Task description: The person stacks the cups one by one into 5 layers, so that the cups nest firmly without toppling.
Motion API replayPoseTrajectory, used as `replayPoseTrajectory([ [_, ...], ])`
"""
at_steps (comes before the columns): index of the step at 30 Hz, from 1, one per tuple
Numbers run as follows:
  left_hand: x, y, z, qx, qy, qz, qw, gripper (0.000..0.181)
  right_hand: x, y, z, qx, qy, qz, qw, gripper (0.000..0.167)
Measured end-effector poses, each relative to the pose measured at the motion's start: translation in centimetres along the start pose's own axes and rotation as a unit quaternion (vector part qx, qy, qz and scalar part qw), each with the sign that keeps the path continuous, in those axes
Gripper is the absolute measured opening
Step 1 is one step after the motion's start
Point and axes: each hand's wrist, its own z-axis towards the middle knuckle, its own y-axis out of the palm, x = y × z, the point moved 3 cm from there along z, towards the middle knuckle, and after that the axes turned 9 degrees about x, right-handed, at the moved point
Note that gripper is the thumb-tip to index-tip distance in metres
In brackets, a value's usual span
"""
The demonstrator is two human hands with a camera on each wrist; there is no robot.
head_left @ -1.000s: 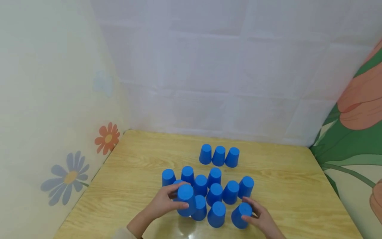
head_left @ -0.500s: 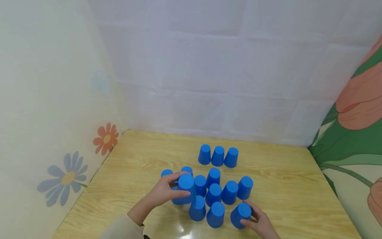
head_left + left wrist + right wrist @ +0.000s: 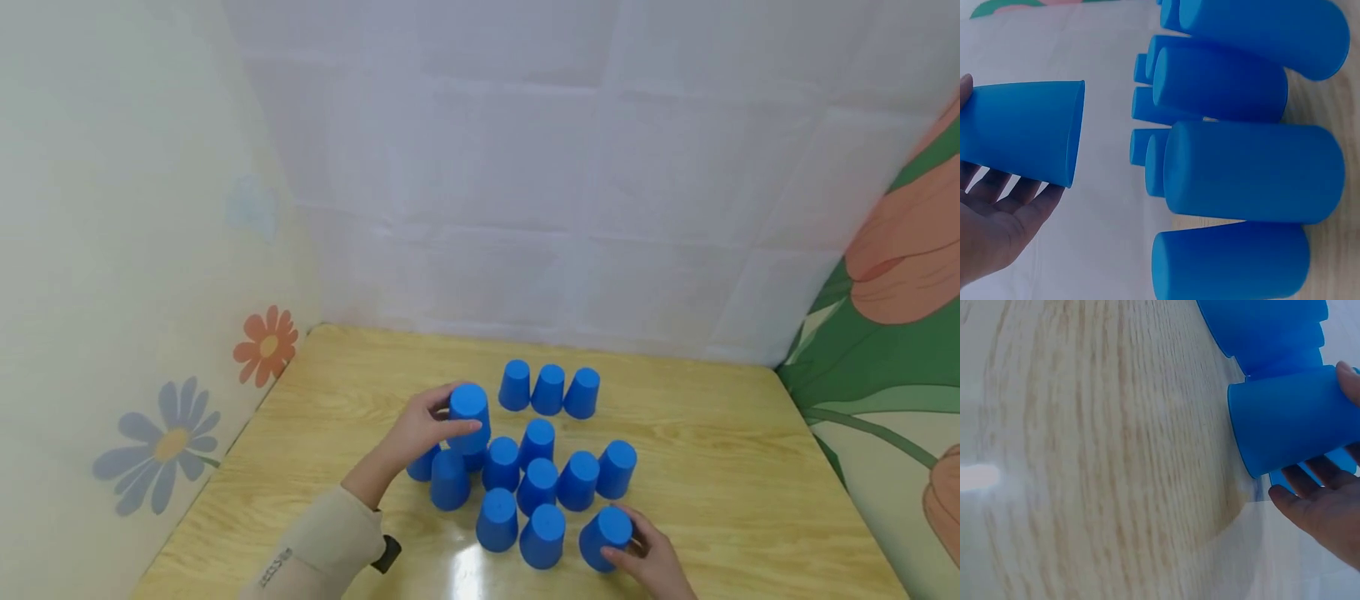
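My left hand [image 3: 426,429] grips an upside-down blue cup [image 3: 469,417] between thumb and fingers, held above the table. The left wrist view shows that cup [image 3: 1019,131] raised clear of the cups beside it. At the front right, my right hand [image 3: 652,554] holds another inverted blue cup [image 3: 605,539], its thumb on the near side. In the right wrist view this cup [image 3: 1291,419] stands at the table surface with fingers [image 3: 1310,487] around it. Just below the lifted cup stands a blue cup [image 3: 450,481], which partly hides others behind it.
Several more upside-down blue cups [image 3: 540,489] stand close together in the middle of the wooden table [image 3: 750,483]. A row of 3 blue cups [image 3: 549,391] stands farther back. A white sheet [image 3: 525,208] hangs behind, and a flower-decorated wall [image 3: 150,250] borders the left.
My left hand has lifted its cup from the front left and carried it away from me, over the cups farther back. The right hand stays at its cup.
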Motion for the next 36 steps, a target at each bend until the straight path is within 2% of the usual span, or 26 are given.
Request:
replayPoseTrajectory([
  [4,-0.3,-0.3,1.6,0.02,-0.009,0.002,0.9998,0.059,0.0,0.0,0.0,0.005,0.006,0.004,1.0,0.069],
  [10,-0.9,-0.4,3.5,0.044,-0.045,0.026,0.9977,0.064,0.2,-0.1,0.0,-0.001,0.017,0.017,0.9997,0.069],
  [20,-2.0,-0.5,6.3,0.115,-0.073,0.03,0.9902,0.062,0.5,-0.2,0.1,-0.006,0.016,0.017,0.9997,0.07],
  [31,-3.5,0.2,8.3,0.133,-0.094,0.004,0.9866,0.062,0.3,0.0,0.2,-0.008,0.001,0.01,0.9999,0.068],
  [36,-4.0,0.8,9.2,0.136,-0.099,0.017,0.9855,0.06,0.4,0.0,0.3,-0.008,0.002,0.011,0.9999,0.068],
])
